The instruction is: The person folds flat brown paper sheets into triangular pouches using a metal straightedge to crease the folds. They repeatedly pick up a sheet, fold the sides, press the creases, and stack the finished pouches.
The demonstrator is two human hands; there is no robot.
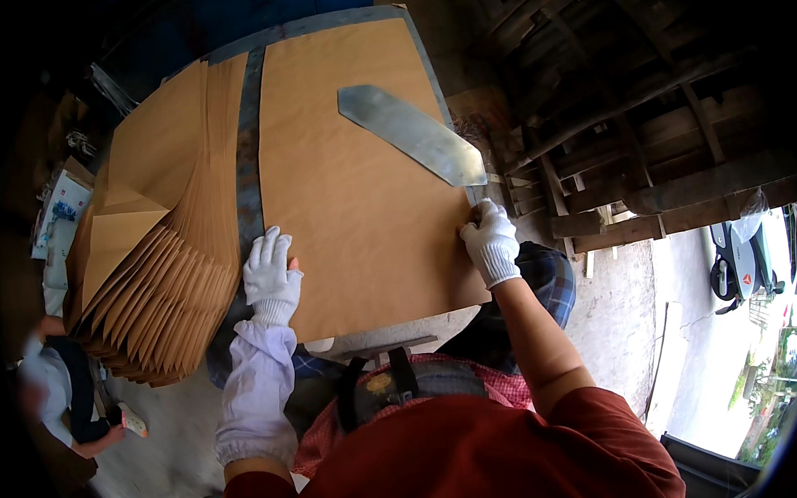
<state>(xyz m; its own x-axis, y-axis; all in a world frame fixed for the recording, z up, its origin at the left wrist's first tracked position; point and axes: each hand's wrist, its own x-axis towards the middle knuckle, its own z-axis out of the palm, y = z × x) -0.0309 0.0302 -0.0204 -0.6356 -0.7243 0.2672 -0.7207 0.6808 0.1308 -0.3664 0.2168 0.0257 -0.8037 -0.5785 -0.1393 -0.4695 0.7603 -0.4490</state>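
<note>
A large brown paper sheet (354, 224) lies on the table before me, its near edge hanging over toward my lap. My left hand (271, 275), in a white knit glove with the thumb tip bare, rests with fingers stretched along the sheet's left edge. At the right edge, my right hand (489, 241), gloved the same way, has its fingers curled and closed on the paper. A flat grey metal strip with pointed ends (412, 136) lies slantwise across the sheet's far right part. Whether more sheets lie beneath is hidden.
Left of the sheet, a fanned stack of folded brown paper (167, 283) overhangs the table (248, 122). Another person (65, 383) is at the far left. Wooden racking (641, 153) stands on the right, with a scooter (741, 259) beyond it.
</note>
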